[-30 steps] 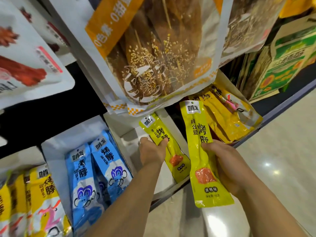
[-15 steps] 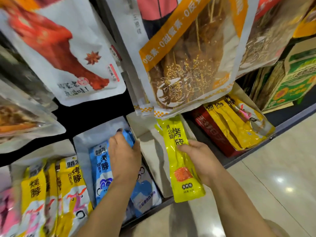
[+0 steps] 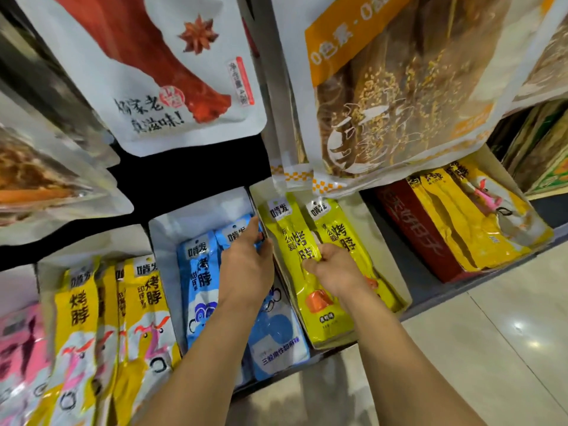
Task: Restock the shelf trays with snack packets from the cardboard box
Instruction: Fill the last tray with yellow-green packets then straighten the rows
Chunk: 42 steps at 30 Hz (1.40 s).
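Two yellow-green snack packets lie side by side in a white shelf tray (image 3: 388, 241). My right hand (image 3: 333, 270) pinches the left yellow-green packet (image 3: 287, 233) at its middle, fingers curled on it; the other yellow-green packet (image 3: 339, 230) lies just right of it. My left hand (image 3: 246, 269) reaches into the neighbouring tray (image 3: 166, 232) of blue packets (image 3: 198, 272). Its fingers and thumb close on the top of the right-hand blue packet (image 3: 235, 235), next to the wall between the two trays. The cardboard box is out of view.
Large hanging snack bags, a white one (image 3: 159, 72) and an orange one (image 3: 396, 96), overhang the trays from above. Left are a yellow packet tray (image 3: 92, 302) and pink packets (image 3: 18, 339). Right stand a red box (image 3: 412, 229) and yellow packets (image 3: 473, 229). Tiled floor (image 3: 491, 333) lies below.
My right hand has lowered its yellow-green packet into the white tray beside the first one. My left hand moved from the yellow-green tray to the blue packets and now grips one.
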### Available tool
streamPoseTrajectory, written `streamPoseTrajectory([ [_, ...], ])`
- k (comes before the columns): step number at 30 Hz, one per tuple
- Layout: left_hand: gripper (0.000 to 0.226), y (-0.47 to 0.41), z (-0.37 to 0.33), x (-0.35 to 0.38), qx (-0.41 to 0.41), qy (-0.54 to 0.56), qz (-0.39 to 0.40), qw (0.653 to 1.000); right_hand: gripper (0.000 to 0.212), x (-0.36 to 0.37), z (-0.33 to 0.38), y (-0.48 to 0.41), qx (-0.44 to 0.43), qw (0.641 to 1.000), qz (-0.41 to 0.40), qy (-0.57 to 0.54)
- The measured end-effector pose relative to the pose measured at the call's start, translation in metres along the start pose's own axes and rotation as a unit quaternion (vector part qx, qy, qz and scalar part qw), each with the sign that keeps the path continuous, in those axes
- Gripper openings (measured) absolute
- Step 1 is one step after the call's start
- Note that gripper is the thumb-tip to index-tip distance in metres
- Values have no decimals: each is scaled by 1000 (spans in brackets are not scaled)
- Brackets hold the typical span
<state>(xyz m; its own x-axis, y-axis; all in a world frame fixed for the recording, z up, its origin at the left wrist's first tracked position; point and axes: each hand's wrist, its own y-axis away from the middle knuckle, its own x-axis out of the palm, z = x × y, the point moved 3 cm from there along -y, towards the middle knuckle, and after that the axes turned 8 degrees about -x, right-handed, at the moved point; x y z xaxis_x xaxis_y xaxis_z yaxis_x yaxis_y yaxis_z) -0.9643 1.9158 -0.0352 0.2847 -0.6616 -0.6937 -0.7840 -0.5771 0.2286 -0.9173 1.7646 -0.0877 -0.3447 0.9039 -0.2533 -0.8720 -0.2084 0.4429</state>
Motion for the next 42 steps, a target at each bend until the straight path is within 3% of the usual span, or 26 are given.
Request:
streamPoseTrajectory([
  [5,50,-1,-1,1,-9,16,1,1000,38,4,-7,-2,-11,997,-11,80],
  [10,51,-1,0,0,-17,3,6,1000,46,12,-7,2,-34,963,-55,262],
  [18,50,4,-9,-5,-10,-54,36,998,48,12,-1,18,-61,954,-76,282],
  [22,62,32,-13,-24,20,-120,64,990,47,-2,4,42,-80,934,-74,341],
  [25,67,53,-13,-48,45,-238,62,968,48,-14,11,65,-70,920,-64,381],
  [30,55,92,-20,-112,66,-337,48,938,50,-23,47,120,-82,885,-26,458],
  [36,59,153,-36,-194,112,-402,-12,909,56,0,116,197,-173,836,11,520],
  [42,59,207,-38,-272,76,-434,-51,896,66,29,183,276,-241,801,28,548],
])
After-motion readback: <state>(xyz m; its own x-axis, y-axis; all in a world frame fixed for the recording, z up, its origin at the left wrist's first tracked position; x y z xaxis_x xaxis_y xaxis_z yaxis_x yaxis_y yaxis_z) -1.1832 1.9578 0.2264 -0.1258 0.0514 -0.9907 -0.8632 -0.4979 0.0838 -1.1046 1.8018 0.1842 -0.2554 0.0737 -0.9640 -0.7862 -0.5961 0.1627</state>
